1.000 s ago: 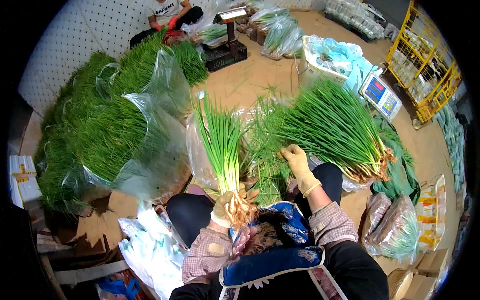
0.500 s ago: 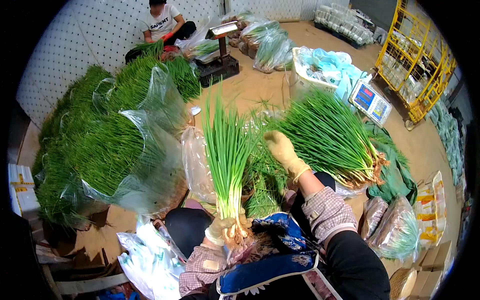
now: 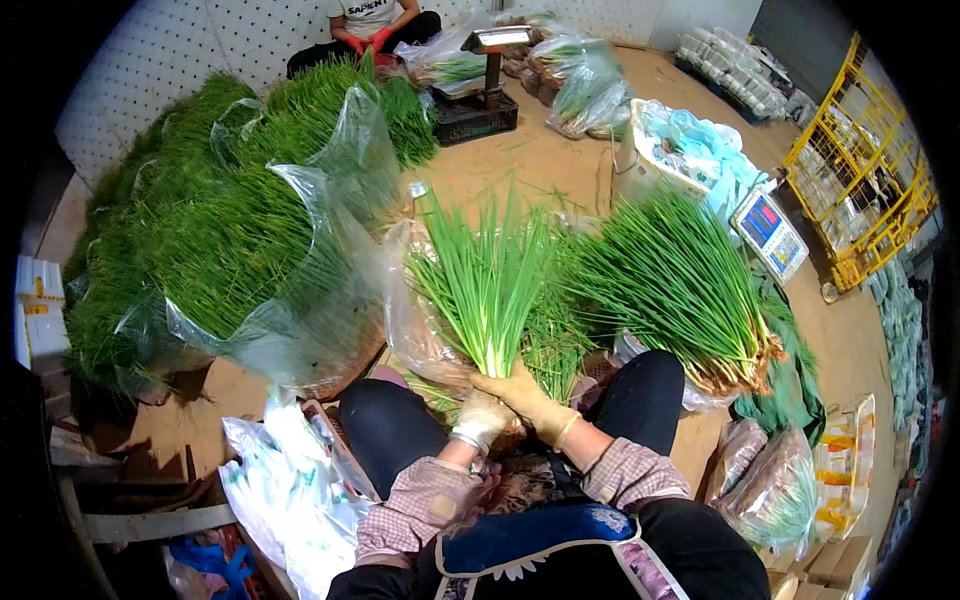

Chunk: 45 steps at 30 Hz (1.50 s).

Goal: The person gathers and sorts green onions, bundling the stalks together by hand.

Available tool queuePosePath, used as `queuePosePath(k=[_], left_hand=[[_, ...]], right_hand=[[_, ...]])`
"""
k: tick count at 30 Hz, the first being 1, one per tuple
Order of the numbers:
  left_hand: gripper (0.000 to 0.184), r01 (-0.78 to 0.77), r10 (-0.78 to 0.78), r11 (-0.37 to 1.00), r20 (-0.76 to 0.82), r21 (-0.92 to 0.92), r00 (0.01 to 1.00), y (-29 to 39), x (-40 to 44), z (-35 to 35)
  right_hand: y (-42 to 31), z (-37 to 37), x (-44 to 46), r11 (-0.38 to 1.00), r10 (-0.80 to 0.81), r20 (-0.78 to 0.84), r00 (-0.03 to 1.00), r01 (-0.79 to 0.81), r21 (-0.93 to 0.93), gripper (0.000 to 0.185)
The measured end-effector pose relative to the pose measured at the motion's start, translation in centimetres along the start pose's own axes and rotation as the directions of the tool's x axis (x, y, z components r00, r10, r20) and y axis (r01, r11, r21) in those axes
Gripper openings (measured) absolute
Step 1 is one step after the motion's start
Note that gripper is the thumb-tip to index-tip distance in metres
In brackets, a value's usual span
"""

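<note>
A bunch of green onions [image 3: 492,320] stands upright between my knees, its green leaves fanned out away from me. My left hand [image 3: 483,418], in a pale work glove, is closed around the bunch's lower end. Just above it my right hand [image 3: 530,400], gloved too, wraps the white stems, and the two hands touch. The roots are hidden behind my hands. Loose leaves and trimmings [image 3: 555,345] lie right behind the bunch. To the right rests a big pile of green onions [image 3: 690,290], roots toward me.
Large clear bags of green onions [image 3: 240,260] crowd the left. White plastic bags [image 3: 295,490] lie by my left knee. A digital scale [image 3: 770,232] stands at the right near a tub of blue bags [image 3: 695,150]. Another person [image 3: 375,30] sits at the back beside a platform scale [image 3: 490,90].
My right hand has come back from over the trimmings to grip the stems beside my left hand. The bunch has moved slightly up and right, and its leaves spread wider. The view has shifted.
</note>
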<state>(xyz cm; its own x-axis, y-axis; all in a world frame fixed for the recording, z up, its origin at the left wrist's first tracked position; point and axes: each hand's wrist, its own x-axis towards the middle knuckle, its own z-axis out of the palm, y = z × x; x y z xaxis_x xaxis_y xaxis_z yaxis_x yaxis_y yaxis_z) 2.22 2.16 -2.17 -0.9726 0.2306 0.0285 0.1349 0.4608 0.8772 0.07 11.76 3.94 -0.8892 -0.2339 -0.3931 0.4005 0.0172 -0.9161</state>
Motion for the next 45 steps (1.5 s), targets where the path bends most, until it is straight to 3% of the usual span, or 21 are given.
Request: queuePosePath(k=[2,4,6,8,9,12,13,14,16,18,20,24,27,29,30,32,34,36,37,41,45], left_hand=[[0.068,-0.019,0.019,1.0,0.007,-0.021,1.0,-0.9,0.1,0.6],[0.063,-0.108,0.122,0.967,0.045,-0.231,0.992,0.0,0.2,-0.1],[0.045,0.039,0.037,0.874,0.147,-0.484,0.988,1.8,0.0,-1.9],[0.03,0.481,-0.229,0.651,0.453,-0.587,0.862,2.6,0.4,-3.5],[0.022,0.383,-0.167,0.578,0.355,-0.72,0.92,2.4,0.7,-3.1],[0.027,0.309,-0.174,0.597,0.257,-0.74,0.951,2.3,0.8,-2.8],[0.034,0.254,-0.147,0.72,0.216,-0.646,0.965,2.2,0.8,-3.1],[0.034,0.253,-0.149,0.719,0.212,-0.648,0.966,2.2,0.8,-3.0],[0.041,0.535,-0.266,0.436,0.464,-0.724,0.845,2.0,0.7,-2.7],[0.04,0.566,-0.212,0.377,0.527,-0.733,0.823,-0.1,1.0,-1.6],[0.037,0.555,-0.157,0.319,0.535,-0.768,0.83,-1.5,1.1,-0.3],[0.031,0.521,-0.122,0.28,0.509,-0.806,0.852,2.6,0.8,-2.1],[0.033,0.549,-0.203,0.394,0.512,-0.737,0.834,2.0,0.6,-1.7],[0.034,0.547,-0.235,0.402,0.494,-0.734,0.837,2.5,0.8,-1.8],[0.034,0.549,-0.237,0.399,0.495,-0.735,0.836,1.6,0.7,-1.1],[0.037,0.52,-0.107,0.213,0.509,-0.827,0.854,-1.8,1.1,1.0],[0.038,0.526,-0.162,0.255,0.5,-0.812,0.851,-2.7,1.4,1.7],[0.032,0.573,-0.269,0.462,0.508,-0.677,0.818,-2.9,1.6,1.8],[0.024,0.668,-0.065,0.232,0.674,-0.707,0.736,-3.5,2.0,2.0],[0.022,0.584,-0.321,0.456,0.488,-0.671,0.812,-2.7,1.8,2.2],[0.024,0.663,-0.368,0.398,0.552,-0.634,0.749,0.7,1.8,-0.2]], right_hand=[[1.1,-0.2,0.6,0.999,-0.026,-0.096,0.995,0.029,0.027,0.068],[1.2,-0.8,0.8,0.995,0.054,-0.073,0.996,-0.047,0.087,0.063],[1.6,-1.6,0.9,0.985,-0.03,-0.096,0.995,0.046,0.168,0.049],[0.0,-2.9,0.0,0.88,0.107,0.109,0.988,-0.146,0.453,0.037],[-0.3,-2.9,-0.3,0.835,0.09,0.112,0.99,-0.136,0.533,0.028],[0.2,-3.4,-0.6,0.754,0.098,0.186,0.978,-0.194,0.627,0.033],[0.3,-3.6,-0.9,0.727,0.121,0.24,0.963,-0.251,0.64,0.032],[0.9,-3.8,-0.8,0.728,0.123,0.243,0.962,-0.254,0.636,0.032],[1.8,-4.1,-0.5,0.711,0.06,0.334,0.941,-0.275,0.647,0.031],[2.4,-4.1,-0.3,0.721,0.092,0.261,0.961,-0.245,0.648,0.03],[2.6,-4.7,0.2,0.848,0.048,0.279,0.959,-0.186,0.496,0.034],[3.2,-6.3,1.1,0.871,0.149,0.313,0.938,-0.274,0.407,0.034],[2.9,-6.5,1.0,0.952,0.126,0.275,0.953,-0.194,0.236,0.042],[5.1,-7.8,2.4,0.987,0.158,0.079,0.984,-0.158,-0.01,0.06],[3.6,-7.5,1.8,0.987,0.161,0.08,0.984,-0.16,-0.01,0.06],[-1.4,-6.5,0.3,0.869,-0.107,-0.105,0.989,0.042,-0.493,0.064],[-3.2,-5.3,-0.1,0.896,-0.226,-0.312,0.923,0.071,-0.438,0.055],[-5.0,-4.6,0.5,0.802,-0.299,-0.3,0.906,0.068,-0.594,0.037],[-5.0,-4.7,1.3,0.803,-0.296,-0.302,0.906,0.065,-0.592,0.037],[-4.2,-4.8,2.5,0.739,-0.277,-0.217,0.936,0.063,-0.671,0.037],[-2.0,-5.2,2.3,0.801,-0.377,-0.262,0.888,0.171,-0.573,0.027]])
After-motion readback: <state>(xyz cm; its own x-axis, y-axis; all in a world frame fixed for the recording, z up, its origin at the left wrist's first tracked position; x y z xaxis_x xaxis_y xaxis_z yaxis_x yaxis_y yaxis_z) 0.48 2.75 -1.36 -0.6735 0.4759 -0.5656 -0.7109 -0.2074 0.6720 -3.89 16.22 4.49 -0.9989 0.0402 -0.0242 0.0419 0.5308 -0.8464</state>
